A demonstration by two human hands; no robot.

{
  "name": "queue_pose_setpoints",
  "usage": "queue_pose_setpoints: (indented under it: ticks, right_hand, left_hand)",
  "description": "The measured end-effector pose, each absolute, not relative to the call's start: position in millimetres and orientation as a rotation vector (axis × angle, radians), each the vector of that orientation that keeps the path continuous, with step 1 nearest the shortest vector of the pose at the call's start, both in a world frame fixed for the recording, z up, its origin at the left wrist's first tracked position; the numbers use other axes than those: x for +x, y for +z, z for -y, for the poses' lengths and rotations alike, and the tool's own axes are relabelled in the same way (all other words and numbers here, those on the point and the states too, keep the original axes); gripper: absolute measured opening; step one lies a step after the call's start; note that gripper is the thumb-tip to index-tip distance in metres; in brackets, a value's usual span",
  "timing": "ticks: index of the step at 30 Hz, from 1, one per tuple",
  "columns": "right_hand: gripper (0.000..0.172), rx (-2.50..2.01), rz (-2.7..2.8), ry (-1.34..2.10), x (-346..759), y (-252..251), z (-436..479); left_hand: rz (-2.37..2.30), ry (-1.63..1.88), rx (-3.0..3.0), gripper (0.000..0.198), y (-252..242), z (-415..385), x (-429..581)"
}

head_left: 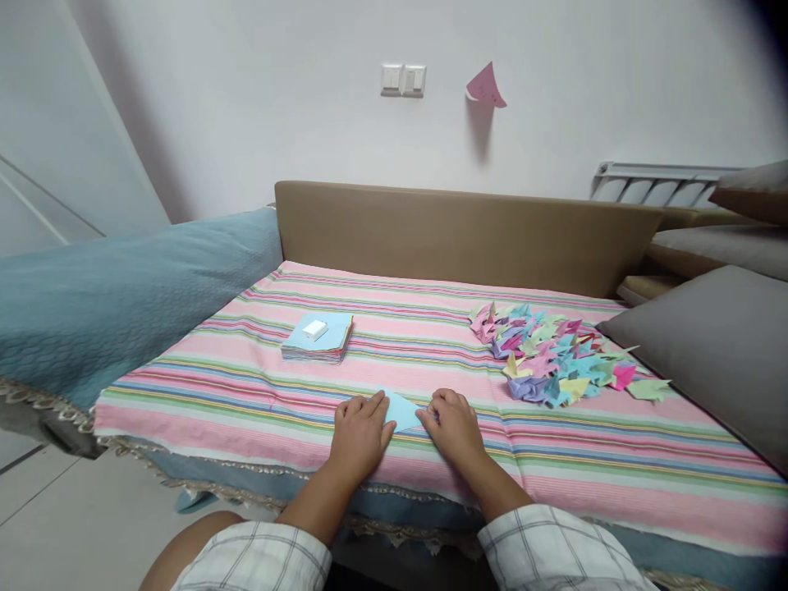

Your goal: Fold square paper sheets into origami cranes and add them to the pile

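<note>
A light blue sheet of paper [401, 412], folded to a triangle-like shape, lies on the striped cloth in front of me. My left hand [360, 431] rests flat at its left side, fingers stretched out and pressing the paper's edge down. At the paper's right corner, my right hand [454, 423] has its thumb and curled fingers pinched together on the tip. A stack of coloured square paper [317, 345] sits farther back on the left, a small white block [314, 330] on top. Back on the right is a heap of folded paper cranes [554, 353] in several colours.
The striped cloth [406, 316] covers a seat with a brown backrest [455, 238] behind. Grey cushions [714, 345] are piled at the right. A blue-covered armrest [141, 279] stands at the left. Light switches [402, 80] and a pink paper [486, 86] are on the wall.
</note>
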State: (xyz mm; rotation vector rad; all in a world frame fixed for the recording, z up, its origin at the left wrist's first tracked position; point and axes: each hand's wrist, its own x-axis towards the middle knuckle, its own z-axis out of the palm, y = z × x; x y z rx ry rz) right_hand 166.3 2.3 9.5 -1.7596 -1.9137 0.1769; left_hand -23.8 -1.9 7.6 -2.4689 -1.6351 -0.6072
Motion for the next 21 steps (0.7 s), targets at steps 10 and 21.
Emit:
queue_pose_setpoints:
  ticks: [10,21]
  right_hand:
    - [0.019,-1.827,1.882,0.214,169.5,9.5,-6.0]
    - [0.021,-1.821,1.863,0.204,169.8,10.1,-5.8]
  left_hand:
    - [1.689,-0.586,-2.500,0.037,11.4,0.5,-22.9]
    - [1.899,-0.411,-2.636,0.046,23.4,-6.6,-29.4]
